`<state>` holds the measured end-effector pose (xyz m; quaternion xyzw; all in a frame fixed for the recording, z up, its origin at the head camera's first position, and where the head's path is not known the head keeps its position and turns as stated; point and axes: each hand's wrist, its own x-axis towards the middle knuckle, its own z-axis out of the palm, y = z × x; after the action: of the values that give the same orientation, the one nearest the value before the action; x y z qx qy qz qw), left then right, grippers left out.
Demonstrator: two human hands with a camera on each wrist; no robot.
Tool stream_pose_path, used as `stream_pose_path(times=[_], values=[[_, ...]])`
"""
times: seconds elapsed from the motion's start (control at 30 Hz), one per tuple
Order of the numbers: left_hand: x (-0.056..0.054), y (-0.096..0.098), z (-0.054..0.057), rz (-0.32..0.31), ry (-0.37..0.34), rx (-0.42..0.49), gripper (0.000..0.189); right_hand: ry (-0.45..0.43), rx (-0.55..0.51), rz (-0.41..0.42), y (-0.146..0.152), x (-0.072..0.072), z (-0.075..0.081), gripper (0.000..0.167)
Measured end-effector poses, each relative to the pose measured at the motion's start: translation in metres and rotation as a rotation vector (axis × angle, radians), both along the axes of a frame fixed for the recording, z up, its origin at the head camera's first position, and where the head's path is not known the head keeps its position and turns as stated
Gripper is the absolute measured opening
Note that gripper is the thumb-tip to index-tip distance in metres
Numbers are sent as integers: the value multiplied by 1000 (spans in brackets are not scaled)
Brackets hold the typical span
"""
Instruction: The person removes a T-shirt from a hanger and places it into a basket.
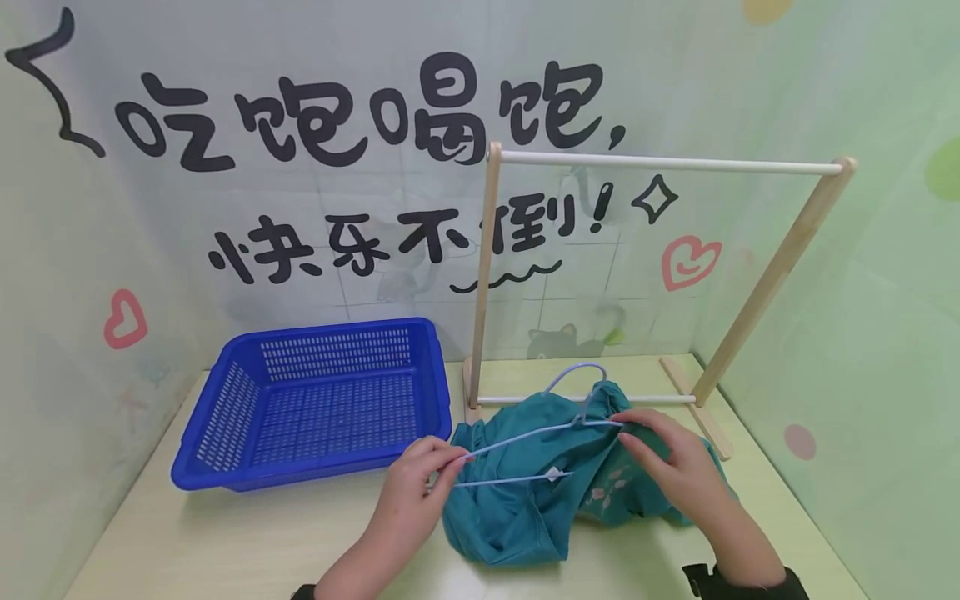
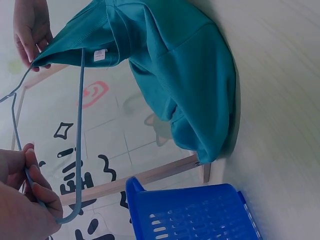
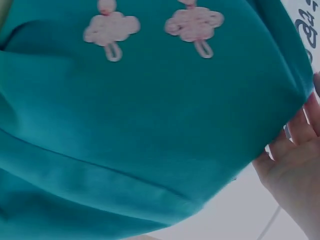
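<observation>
My left hand (image 1: 416, 483) pinches one end of a light blue clothes hanger (image 1: 525, 435). In the left wrist view, the fingers of that hand curl round the hanger near its bent corner. The hanger's other arm runs into a teal shirt (image 1: 510, 525), which has a white label (image 2: 100, 54) inside its opening and pink flower-like trims (image 3: 194, 24). My right hand (image 1: 675, 458) grips the shirt's edge at the hanger's far arm, thumb and fingers on the cloth. The hanger's hook points away from me, and the shirt bunches below the bar.
A blue plastic basket (image 1: 311, 475) with slotted walls stands on the pale table (image 1: 247, 550) to the left. Behind the shirt rises a wooden rack (image 1: 776, 275) with a white top rail (image 1: 667, 162). Printed curtains (image 1: 420, 183) enclose the back and sides.
</observation>
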<state>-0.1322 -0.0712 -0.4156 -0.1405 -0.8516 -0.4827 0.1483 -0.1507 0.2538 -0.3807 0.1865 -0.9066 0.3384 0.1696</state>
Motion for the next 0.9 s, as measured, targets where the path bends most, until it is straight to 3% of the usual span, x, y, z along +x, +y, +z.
stream_pose_path(times=[0.17, 0.53, 0.9], values=[[1, -2, 0, 11, 16, 6, 13, 57, -68, -15, 3, -1, -4, 22], [3, -7, 0, 29, 66, 26, 11, 142, -135, 65, 3, -1, -6, 26], [-1, -21, 3, 86, 212, 25, 11, 186, -205, 88, 5, -4, -7, 29]])
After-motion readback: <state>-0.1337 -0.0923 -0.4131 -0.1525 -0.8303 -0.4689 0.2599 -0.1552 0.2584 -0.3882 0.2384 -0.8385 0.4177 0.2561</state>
